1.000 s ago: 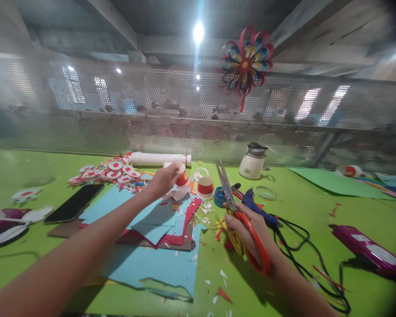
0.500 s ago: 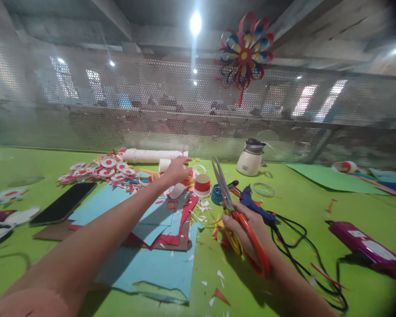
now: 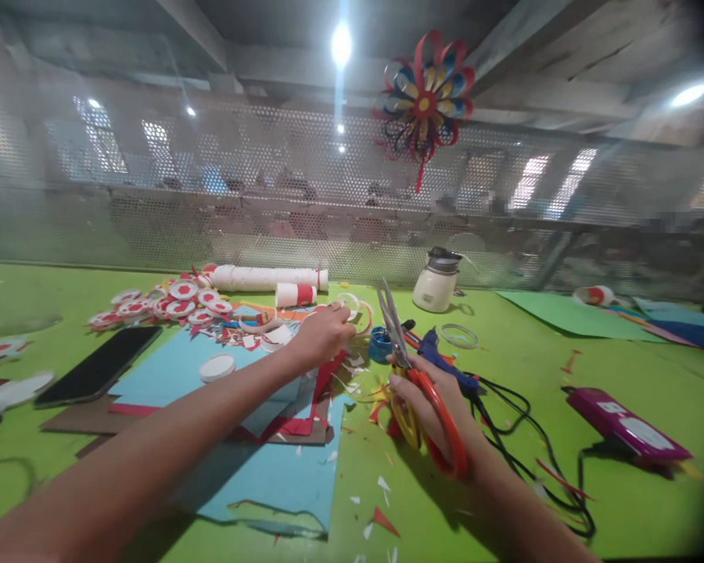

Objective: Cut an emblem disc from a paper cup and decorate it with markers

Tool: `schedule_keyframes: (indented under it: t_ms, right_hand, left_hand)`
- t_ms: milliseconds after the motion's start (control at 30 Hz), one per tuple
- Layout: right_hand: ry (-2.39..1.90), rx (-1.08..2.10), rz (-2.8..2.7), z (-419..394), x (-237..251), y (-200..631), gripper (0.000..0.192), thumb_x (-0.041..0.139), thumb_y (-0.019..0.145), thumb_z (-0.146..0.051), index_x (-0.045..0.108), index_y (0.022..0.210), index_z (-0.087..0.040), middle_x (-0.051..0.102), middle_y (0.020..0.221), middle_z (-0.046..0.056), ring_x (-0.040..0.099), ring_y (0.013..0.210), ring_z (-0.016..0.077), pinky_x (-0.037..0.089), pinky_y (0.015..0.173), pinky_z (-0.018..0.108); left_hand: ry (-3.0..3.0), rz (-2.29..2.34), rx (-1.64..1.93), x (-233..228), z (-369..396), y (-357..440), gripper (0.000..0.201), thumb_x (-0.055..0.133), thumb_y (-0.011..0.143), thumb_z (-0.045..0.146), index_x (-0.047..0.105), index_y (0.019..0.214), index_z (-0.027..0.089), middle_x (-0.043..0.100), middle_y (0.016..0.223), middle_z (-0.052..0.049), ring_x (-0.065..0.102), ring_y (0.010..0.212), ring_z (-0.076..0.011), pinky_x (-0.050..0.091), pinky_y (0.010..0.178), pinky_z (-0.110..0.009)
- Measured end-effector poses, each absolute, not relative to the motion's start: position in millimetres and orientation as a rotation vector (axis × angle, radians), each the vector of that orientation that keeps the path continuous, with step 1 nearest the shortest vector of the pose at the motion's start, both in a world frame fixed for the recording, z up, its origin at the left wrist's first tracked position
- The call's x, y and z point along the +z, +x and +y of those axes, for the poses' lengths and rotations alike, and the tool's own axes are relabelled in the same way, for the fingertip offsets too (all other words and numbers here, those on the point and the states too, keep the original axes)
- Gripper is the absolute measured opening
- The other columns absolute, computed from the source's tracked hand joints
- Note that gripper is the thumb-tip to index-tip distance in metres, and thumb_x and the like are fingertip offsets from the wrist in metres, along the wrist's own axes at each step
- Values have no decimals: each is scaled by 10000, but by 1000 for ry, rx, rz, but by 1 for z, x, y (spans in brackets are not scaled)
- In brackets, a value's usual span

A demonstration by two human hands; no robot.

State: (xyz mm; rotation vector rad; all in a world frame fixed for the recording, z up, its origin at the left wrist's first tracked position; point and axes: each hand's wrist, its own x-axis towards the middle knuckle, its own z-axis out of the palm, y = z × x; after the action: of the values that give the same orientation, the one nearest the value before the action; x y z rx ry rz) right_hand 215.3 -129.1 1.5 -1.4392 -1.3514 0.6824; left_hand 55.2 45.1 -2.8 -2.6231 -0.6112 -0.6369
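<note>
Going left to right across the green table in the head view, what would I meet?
Black phone → white round lid → left hand → scissors in the right hand → clear tape ring → purple device.

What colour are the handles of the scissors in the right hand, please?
One handle is orange-red, the other yellow, on the scissors in the right hand; head view.

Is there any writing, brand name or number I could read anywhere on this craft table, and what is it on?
No text can be read anywhere.
Purple case: it has pale label patches, too blurred to read.
White jar: no legible marking.
Phone: screen dark, nothing shown.
Scissors in the right hand: no visible brand.
Red-and-white paper discs: patterns only, no letters.
</note>
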Motion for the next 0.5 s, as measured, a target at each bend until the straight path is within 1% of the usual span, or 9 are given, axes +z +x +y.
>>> schedule_keyframes:
  t_ms: [67, 100, 167, 233, 267, 300, 433, 500]
  right_hand:
    - [-1435, 650, -1344, -129, 1, 215, 341, 589, 803, -367, 630, 1076, -166, 591, 672, 8, 544, 594, 166, 452, 573, 301]
    - [-1431, 621, -1343, -128, 0, 216, 337, 595, 798, -355, 633, 1076, -167, 622, 724, 27, 565, 633, 176, 468, 609, 312]
    - [-1415, 585, -1326, -127, -2, 216, 320, 602, 795, -336, 633, 1068, -174, 655, 833, 54, 590, 697, 188, 490, 686, 332]
    - [-1367, 618, -1285, -125, -4, 217, 314, 609, 797, -349, 615, 1067, -188, 648, 847, 52, 599, 703, 190, 503, 700, 339]
    - [-1340, 645, -1266, -125, -4, 217, 313, 614, 799, -367, 603, 1061, -197, 639, 837, 48, 603, 704, 191, 511, 695, 338]
    - [-1308, 672, -1249, -124, -4, 216, 309, 615, 804, -389, 590, 1051, -205, 633, 835, 47, 610, 720, 195, 519, 698, 339]
    - [-1156, 752, -1224, -128, 3, 210, 298, 576, 860, -460, 562, 1032, -217, 631, 898, 59, 627, 819, 201, 531, 774, 349]
    - [-1114, 753, -1242, -132, 11, 206, 323, 583, 865, -469, 567, 1050, -205, 633, 917, 55, 623, 814, 190, 521, 778, 342]
  left_hand:
    - [-2598, -541, -658, 2, 33, 41, 283, 424, 933, 123, 694, 991, 185, 607, 899, -96, 510, 864, -224, 427, 741, -341]
    - [-2587, -506, -670, 4, 26, 33, 290, 412, 942, 125, 678, 1039, 188, 604, 872, -88, 503, 840, -217, 428, 738, -338]
    - [-2559, -453, -721, 6, 11, 18, 291, 391, 949, 108, 655, 1050, 178, 598, 838, -75, 483, 789, -200, 424, 712, -325]
    - [-2498, -342, -935, 3, -2, 5, 238, 429, 936, 97, 635, 1028, 174, 596, 819, -59, 475, 779, -191, 410, 671, -304]
    - [-2503, -328, -987, 2, -8, -1, 231, 440, 935, 94, 618, 1058, 176, 588, 802, -48, 469, 762, -183, 401, 651, -294]
    - [-2504, -315, -1012, 0, -13, -5, 236, 437, 936, 86, 602, 1079, 175, 585, 797, -42, 461, 735, -171, 391, 625, -280]
    - [-2549, -315, -1021, -4, -28, -16, 244, 440, 920, 46, 589, 1074, 164, 595, 832, -54, 485, 760, -166, 401, 628, -270]
    - [-2565, -303, -1023, -2, -34, -19, 243, 447, 916, 49, 583, 1083, 162, 598, 842, -60, 486, 766, -169, 408, 632, -270]
